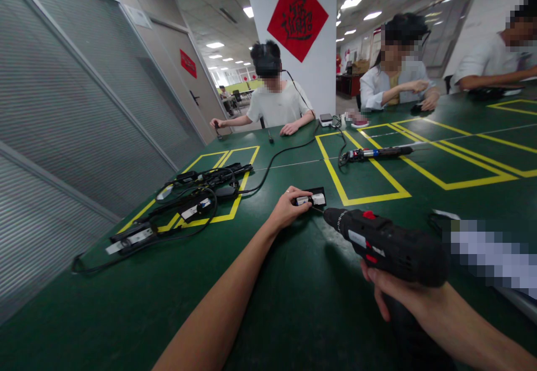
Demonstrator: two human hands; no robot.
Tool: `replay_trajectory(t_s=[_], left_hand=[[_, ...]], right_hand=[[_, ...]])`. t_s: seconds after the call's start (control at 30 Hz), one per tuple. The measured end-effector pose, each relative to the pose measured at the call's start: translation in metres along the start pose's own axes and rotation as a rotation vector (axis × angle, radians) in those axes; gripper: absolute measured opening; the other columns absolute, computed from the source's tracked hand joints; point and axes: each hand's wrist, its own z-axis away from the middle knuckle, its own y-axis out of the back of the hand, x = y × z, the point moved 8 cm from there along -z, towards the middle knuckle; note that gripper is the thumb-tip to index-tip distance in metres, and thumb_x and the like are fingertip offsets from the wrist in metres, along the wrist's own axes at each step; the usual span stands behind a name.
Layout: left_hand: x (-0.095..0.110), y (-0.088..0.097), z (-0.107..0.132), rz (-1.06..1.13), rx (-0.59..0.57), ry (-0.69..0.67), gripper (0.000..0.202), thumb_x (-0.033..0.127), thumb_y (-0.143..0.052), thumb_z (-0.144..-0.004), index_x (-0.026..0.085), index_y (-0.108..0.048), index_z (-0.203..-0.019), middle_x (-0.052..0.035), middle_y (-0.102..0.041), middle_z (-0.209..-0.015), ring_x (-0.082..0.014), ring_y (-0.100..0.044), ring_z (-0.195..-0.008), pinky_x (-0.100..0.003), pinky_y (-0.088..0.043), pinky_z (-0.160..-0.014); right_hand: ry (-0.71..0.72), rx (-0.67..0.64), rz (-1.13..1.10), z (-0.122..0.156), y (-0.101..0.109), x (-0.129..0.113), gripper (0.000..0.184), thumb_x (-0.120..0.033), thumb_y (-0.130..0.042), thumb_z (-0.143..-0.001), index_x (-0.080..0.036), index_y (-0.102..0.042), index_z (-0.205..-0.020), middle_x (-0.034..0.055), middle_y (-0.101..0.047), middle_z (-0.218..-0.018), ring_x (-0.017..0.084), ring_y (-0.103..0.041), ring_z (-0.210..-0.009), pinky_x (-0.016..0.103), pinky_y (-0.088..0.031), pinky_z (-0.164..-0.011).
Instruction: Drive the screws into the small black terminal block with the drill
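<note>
Left hand [288,206]: our thumb and fingers pinch a small, black, rectangular part [319,197] with a white face, near the dark-green tabletop's [138,315] middle.
Right hand [398,291]: our fingers wrap the handle of a black power drill [398,250] with red switches.
Thin metal drill bit [319,210]: aimed at the part; we cannot tell whether they touch.

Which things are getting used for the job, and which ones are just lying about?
Used for the job:
- the drill, in the right hand
- the small black piece, held by the left hand

Just lying about, it seems:
- the heap of black gadgets and cords
- the long, thin black tool
</note>
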Motion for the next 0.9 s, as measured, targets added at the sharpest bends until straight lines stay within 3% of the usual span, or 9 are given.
replay_trajectory(t_s=[0.27,0.5,0.9], left_hand=[[0.001,0.0,-0.001,-0.01,0.007,0.022,0.032,0.032,-0.062,-0.074,0.022,-0.065,-0.104,-0.0048,-0.051,-0.098,-0.0144,-0.052,-0.084,-0.026,-0.044,-0.072],[0.001,0.0,-0.001,-0.029,0.029,0.014,0.029,0.031,-0.061,-0.074,0.022,-0.066,-0.102,-0.0038,-0.052,-0.095,-0.0136,-0.052,-0.081,-0.025,-0.043,-0.07],[0.007,0.001,0.002,-0.039,0.037,-0.02,0.029,0.035,-0.058,-0.077,0.022,-0.065,-0.102,-0.0046,-0.052,-0.1,-0.0155,-0.053,-0.089,-0.027,-0.043,-0.075]], right_hand=[[0.024,-0.011,-0.02,0.001,-0.001,-0.006,0.028,-0.044,-0.049,-0.083,-0.02,-0.061,-0.09,-0.0003,-0.061,-0.059,0.017,-0.054,-0.054,0.032,-0.043,-0.061],[0.02,-0.025,-0.002,0.003,-0.002,-0.009,0.031,-0.044,-0.041,-0.086,-0.019,-0.058,-0.084,-0.0002,-0.057,-0.056,0.018,-0.056,-0.061,0.032,-0.041,-0.064],[0.041,-0.009,-0.035,0.001,-0.002,-0.007,0.03,-0.045,-0.044,-0.085,-0.019,-0.058,-0.084,-0.0014,-0.056,-0.055,0.017,-0.053,-0.056,0.03,-0.04,-0.062]])
